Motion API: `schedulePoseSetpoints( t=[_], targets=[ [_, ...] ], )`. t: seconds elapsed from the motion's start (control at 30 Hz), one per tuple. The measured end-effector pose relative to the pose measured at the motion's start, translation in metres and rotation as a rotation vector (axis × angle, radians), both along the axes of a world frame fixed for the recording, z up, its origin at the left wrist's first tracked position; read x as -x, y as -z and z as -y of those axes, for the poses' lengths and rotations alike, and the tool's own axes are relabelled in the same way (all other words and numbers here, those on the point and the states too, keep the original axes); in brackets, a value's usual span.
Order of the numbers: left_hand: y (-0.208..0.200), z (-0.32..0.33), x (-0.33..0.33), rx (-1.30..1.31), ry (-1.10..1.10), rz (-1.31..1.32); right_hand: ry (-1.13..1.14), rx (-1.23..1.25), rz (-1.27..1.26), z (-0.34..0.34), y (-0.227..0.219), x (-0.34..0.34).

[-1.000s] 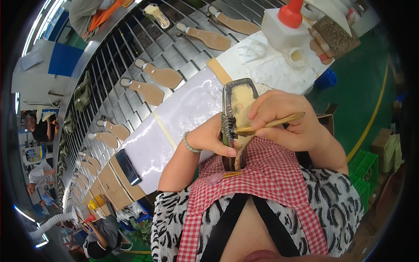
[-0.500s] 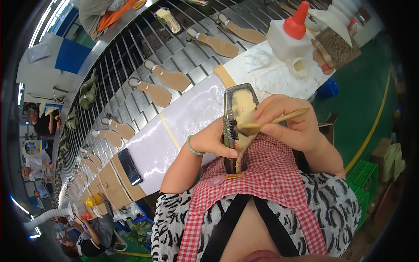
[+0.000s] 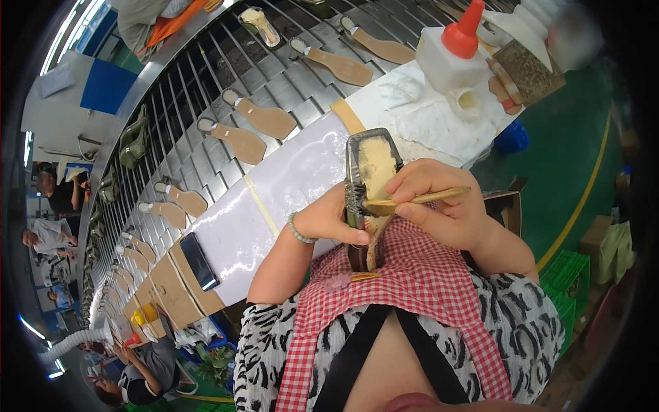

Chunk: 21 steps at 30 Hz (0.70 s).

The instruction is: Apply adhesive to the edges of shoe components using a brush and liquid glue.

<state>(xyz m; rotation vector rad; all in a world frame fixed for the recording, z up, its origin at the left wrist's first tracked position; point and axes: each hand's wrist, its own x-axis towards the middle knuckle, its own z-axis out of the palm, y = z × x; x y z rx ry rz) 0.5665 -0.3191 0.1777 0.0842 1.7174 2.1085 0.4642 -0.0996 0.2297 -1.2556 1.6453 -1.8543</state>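
My left hand is wrapped round a shoe upper on its last, held with its pale yellowish bottom facing up and the toe pointing away from me. The thumb presses on the shoe's narrow middle. In my right hand a thin wooden-handled brush is pinched between thumb and fingers. Its tip touches the bottom of the shoe near the dark, gathered side edge. The heel end of the shoe rests against my checked apron.
A conveyor of metal slats carries several tan soles. On the white-covered table lie a phone and a white bottle with a red nozzle, beside a small glue pot. Green crates stand at right; other people work at far left.
The brush tip has moved left and slightly down across the shoe's bottom to its side edge. My left hand keeps its hold on the shoe.
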Motion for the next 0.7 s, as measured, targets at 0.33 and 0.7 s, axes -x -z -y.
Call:
schedulePoseSetpoints(
  t=[0.33, 0.7],
  targets=[
    [-0.001, -0.002, -0.003, -0.007, 0.019, 0.006, -0.084, -0.007, 0.216, 0.0, -0.002, 0.009],
    [0.004, 0.009, 0.009, 0.017, 0.094, -0.007, 0.06, 0.044, 0.03, 0.009, -0.003, 0.018]
  ],
)
